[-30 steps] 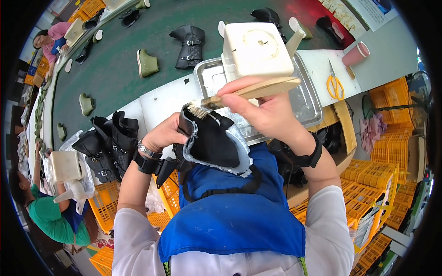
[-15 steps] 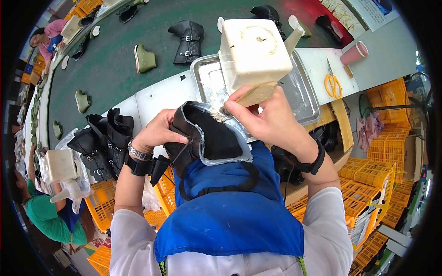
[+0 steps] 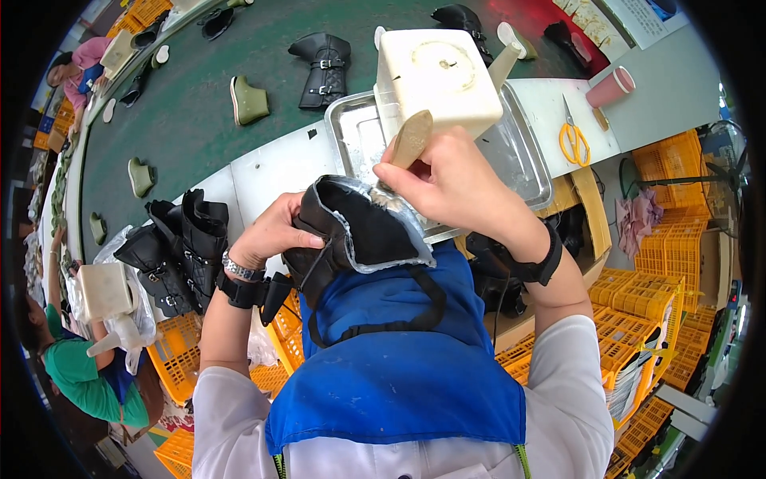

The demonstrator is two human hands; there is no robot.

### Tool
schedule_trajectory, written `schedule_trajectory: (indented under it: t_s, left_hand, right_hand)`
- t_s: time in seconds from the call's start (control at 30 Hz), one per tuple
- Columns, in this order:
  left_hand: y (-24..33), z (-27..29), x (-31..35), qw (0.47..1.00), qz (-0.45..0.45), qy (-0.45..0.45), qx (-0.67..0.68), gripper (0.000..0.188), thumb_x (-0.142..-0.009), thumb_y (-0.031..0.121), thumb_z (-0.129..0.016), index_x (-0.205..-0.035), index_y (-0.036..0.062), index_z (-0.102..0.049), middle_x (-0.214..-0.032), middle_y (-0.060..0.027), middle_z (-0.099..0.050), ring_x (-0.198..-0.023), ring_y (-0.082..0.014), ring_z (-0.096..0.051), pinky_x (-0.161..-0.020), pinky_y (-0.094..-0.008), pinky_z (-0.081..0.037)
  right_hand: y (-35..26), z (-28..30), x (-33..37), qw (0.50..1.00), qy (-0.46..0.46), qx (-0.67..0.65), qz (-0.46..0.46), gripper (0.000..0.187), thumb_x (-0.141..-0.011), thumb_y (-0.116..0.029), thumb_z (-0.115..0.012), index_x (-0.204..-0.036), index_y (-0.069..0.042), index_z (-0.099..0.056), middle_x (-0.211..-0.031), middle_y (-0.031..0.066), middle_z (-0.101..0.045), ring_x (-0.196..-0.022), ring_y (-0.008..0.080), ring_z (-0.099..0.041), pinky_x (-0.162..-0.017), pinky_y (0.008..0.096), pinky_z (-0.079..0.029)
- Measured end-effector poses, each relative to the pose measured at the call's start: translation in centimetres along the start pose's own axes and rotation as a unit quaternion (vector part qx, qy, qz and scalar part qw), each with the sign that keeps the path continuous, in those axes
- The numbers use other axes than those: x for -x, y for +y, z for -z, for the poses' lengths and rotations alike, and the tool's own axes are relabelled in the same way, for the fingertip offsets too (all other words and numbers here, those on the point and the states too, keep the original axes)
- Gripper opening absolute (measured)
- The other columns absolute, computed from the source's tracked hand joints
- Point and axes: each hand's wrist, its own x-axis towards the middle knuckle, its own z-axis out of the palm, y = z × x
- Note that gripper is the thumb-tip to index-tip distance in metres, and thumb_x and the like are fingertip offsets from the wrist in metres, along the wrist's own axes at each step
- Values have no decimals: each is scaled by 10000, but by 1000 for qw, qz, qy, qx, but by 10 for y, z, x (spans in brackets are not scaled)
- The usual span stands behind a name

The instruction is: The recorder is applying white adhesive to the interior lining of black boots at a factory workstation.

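My left hand (image 3: 275, 233) grips the side of a black boot upper (image 3: 363, 231) held sole side up against my blue apron. A pale glue coat rims its bottom edge. My right hand (image 3: 455, 188) is closed on a wooden-handled brush (image 3: 408, 144), whose bristles press on the far edge of the boot's bottom. Just behind stands a white square glue container (image 3: 435, 76) in a metal tray (image 3: 527, 164).
Black boots (image 3: 179, 247) are piled at my left on the bench. More boots (image 3: 323, 68) and green shoe lasts (image 3: 247, 100) lie on the dark green conveyor. Yellow scissors (image 3: 573, 140) and a pink cup (image 3: 610, 86) sit at right. Orange crates (image 3: 662, 287) surround me. Another person (image 3: 84, 375) sits at lower left.
The brush went from lying across above the boot, to the container, and now stands upright with its bristles on the boot's rim. The boot has turned slightly in my left hand.
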Motion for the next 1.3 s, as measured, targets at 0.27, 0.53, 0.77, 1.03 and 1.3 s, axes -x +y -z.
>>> schedule_trajectory:
  t_s: [0.27,0.53,0.77,1.03,1.3]
  left_hand:
    - [-35,5,-7,997,-14,12,76,520,-662,232,-761,-1069,-15,-552,-974,-18,-618,-863,-71,-561,-812,-227,-446]
    - [-31,-12,-11,995,-32,-57,78,599,-672,256,-767,-1142,-13,-511,-1051,-27,-588,-909,-77,-541,-838,-235,-431]
    - [-54,-24,-15,998,-20,-33,59,315,-866,84,-521,-1172,25,-474,-1110,-73,-526,-1001,-133,-507,-877,-272,-426]
    - [-24,-11,-15,997,-45,-68,2,571,-703,141,-713,-1199,4,-465,-1113,-62,-555,-1003,-131,-525,-892,-295,-418]
    - [-24,13,-4,971,-84,61,214,642,-712,300,-680,-1199,-43,-439,-1084,-180,-565,-930,-253,-591,-831,-360,-480]
  right_hand:
    - [6,-6,2,987,65,-148,12,180,-778,-158,-620,-743,19,-619,-536,59,-552,-459,115,-498,-433,274,-378]
    - [7,-10,-5,980,-21,-198,-2,164,-779,-151,-632,-781,14,-632,-561,31,-558,-485,64,-463,-449,230,-369]
    - [16,-18,8,966,6,-228,123,72,-767,-87,-660,-812,-31,-651,-710,32,-635,-610,99,-575,-570,225,-463]
    - [14,-8,11,949,38,-313,11,84,-807,-71,-620,-868,-17,-641,-720,44,-626,-594,89,-571,-536,201,-450]
    - [26,25,18,900,239,-349,-104,167,-856,-139,-572,-861,26,-601,-582,15,-536,-483,57,-492,-440,166,-365]
